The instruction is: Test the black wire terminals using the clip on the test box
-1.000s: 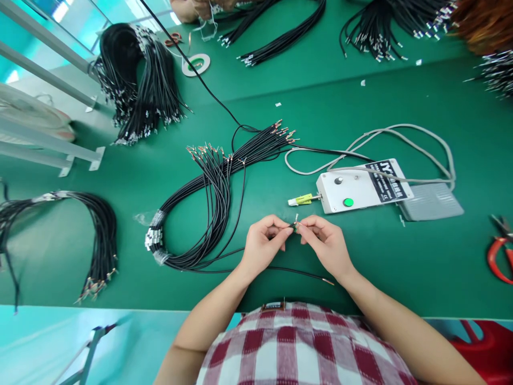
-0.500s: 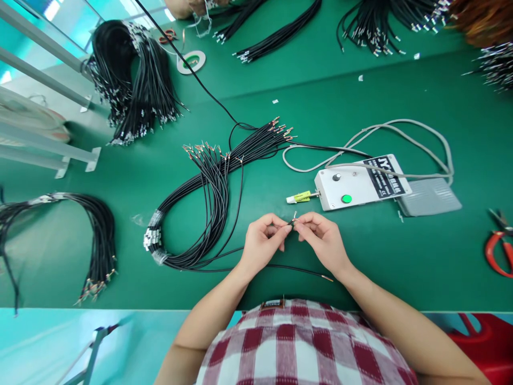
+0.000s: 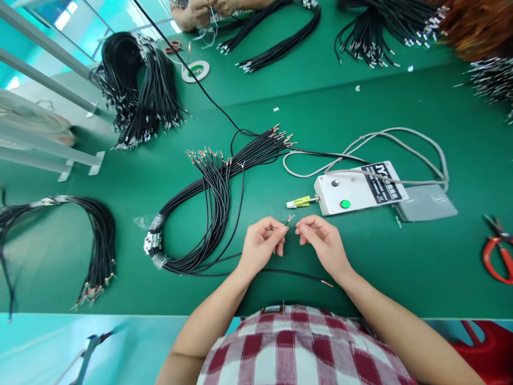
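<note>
My left hand (image 3: 262, 247) pinches the end of a thin black wire (image 3: 224, 274) between thumb and forefinger, its bare copper tip sticking up at the fingertips. My right hand (image 3: 323, 241) hovers just to the right of that tip, fingers curled, a small gap between it and the wire; I cannot tell if it holds anything small. The wire loops back under both hands and its other copper end (image 3: 328, 284) lies on the green table (image 3: 401, 267) near my right wrist. A tied bundle of black wires (image 3: 208, 208) lies left of my hands.
A white control box (image 3: 356, 191) with a green button, a yellow-green tip and a grey foot pedal (image 3: 425, 203) sits at the right. Red-handled cutters (image 3: 495, 254) lie at the far right. More wire bundles (image 3: 136, 85) lie left and at the back, where another person's hands (image 3: 204, 8) work.
My hands were pressed together on the wire tip; now the right hand has drawn slightly away to the right, leaving the tip in the left fingers.
</note>
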The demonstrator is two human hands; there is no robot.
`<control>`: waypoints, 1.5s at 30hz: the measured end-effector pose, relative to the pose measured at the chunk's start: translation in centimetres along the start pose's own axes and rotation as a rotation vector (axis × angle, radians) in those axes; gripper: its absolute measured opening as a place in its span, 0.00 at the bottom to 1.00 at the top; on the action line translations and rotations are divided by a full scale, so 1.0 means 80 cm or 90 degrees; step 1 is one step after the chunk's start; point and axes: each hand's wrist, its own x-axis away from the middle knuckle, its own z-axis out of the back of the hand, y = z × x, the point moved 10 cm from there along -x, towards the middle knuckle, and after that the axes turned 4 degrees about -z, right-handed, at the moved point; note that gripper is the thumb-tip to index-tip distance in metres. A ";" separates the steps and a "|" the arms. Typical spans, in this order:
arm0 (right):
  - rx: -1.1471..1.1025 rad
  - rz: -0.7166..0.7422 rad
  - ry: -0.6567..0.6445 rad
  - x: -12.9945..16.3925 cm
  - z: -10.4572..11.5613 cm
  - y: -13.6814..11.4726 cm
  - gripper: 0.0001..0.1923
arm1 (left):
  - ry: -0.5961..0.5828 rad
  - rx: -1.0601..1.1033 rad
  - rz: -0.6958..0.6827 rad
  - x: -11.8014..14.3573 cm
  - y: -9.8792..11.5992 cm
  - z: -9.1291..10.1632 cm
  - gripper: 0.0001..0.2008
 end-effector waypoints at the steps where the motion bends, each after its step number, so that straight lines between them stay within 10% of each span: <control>1: -0.003 -0.002 0.000 0.000 0.000 0.001 0.11 | -0.003 0.008 -0.001 -0.001 0.000 0.000 0.16; 35: 0.091 0.023 -0.013 0.000 -0.006 0.003 0.15 | 0.042 0.085 -0.029 -0.005 0.003 0.021 0.15; 45: 0.100 0.023 -0.010 0.000 -0.004 0.003 0.16 | 0.167 0.039 -0.075 -0.023 0.012 0.080 0.16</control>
